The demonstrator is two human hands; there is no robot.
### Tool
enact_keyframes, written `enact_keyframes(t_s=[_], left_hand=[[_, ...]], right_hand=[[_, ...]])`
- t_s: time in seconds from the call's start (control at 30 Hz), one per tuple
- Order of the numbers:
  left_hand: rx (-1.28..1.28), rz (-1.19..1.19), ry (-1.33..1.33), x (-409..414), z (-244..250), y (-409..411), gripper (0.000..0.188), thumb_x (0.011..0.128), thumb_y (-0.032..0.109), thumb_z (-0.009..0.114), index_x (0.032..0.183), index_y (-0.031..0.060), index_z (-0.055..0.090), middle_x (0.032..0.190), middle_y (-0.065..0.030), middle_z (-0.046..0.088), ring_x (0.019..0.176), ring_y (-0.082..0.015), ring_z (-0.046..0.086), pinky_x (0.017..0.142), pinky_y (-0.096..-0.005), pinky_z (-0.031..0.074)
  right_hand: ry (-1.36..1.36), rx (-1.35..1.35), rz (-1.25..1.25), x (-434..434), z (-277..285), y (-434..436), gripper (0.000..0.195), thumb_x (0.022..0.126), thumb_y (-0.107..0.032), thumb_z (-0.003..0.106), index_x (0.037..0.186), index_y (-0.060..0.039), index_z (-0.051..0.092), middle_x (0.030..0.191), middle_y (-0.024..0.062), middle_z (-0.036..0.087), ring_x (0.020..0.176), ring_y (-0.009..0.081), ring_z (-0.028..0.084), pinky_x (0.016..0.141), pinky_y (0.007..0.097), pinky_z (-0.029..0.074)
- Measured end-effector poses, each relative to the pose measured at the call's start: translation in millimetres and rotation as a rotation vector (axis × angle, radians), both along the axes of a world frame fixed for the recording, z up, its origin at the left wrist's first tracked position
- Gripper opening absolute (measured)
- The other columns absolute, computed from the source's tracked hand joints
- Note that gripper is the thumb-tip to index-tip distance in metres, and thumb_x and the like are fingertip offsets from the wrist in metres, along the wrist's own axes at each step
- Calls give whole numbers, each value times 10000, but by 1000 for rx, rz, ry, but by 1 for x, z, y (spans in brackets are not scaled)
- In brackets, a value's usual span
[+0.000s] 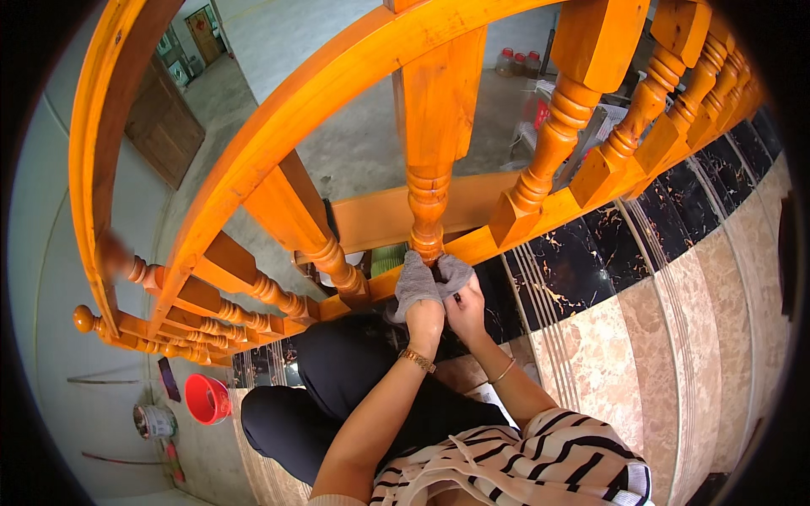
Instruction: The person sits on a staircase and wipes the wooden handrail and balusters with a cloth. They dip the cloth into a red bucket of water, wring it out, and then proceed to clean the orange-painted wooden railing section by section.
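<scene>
A grey cloth is wrapped around the foot of a turned wooden baluster, just above the bottom rail of the staircase railing. My left hand grips the cloth on the baluster's left side, its fingers mostly hidden under the fabric. On the right side, my right hand pinches another part of the same cloth. Both hands are close together at the baluster's base. The orange varnished handrail curves above them.
More balusters stand on both sides along the bottom rail. Stair treads of brown marble-look tile with black edging rise to the right. A red bucket and a paint pail stand on the floor at lower left.
</scene>
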State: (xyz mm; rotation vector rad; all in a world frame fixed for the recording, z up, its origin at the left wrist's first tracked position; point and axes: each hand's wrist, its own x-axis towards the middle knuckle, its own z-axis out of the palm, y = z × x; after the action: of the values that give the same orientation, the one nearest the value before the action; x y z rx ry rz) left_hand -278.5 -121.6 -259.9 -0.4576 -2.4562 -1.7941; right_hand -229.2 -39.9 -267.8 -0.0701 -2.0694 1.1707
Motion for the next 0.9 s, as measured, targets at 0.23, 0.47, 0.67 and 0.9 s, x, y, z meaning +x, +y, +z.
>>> enact_keyframes(t_s=[0.23, 0.47, 0.67, 0.9], left_hand=[[184, -100, -48, -17, 39, 4, 386, 941, 238, 433, 1201, -42, 486, 1224, -210, 528, 1101, -343, 508, 932, -373, 381], [-131, -123, 53, 4, 57, 0, 436, 928, 197, 457, 1294, -33, 402, 1290, -231, 449, 1186, -351, 428, 1018, -391, 306], [-19, -49, 209, 4, 41, 9, 407, 940, 263, 383, 1224, -11, 484, 1237, -245, 497, 1154, -398, 450, 982, -433, 339], [75, -95, -21, -20, 27, 10, 436, 927, 232, 394, 1269, -33, 445, 1324, -240, 429, 1244, -381, 370, 1048, -419, 271]], right_hand=[[3, -175, 16, -55, 47, 10, 322, 806, -2, 511, 1127, 25, 516, 1157, 217, 510, 1050, 348, 537, 877, 348, 430], [-2, 38, -44, -28, 40, 0, 371, 812, 31, 547, 1181, 28, 506, 1272, 212, 462, 1168, 345, 476, 948, 345, 392], [-41, -54, 66, -47, 41, 15, 384, 845, 10, 505, 1225, 24, 444, 1232, 191, 464, 1154, 321, 469, 961, 333, 365], [-109, -428, 80, -46, 39, 5, 402, 800, 42, 514, 1198, 26, 461, 1206, 194, 469, 1110, 316, 498, 927, 361, 392]])
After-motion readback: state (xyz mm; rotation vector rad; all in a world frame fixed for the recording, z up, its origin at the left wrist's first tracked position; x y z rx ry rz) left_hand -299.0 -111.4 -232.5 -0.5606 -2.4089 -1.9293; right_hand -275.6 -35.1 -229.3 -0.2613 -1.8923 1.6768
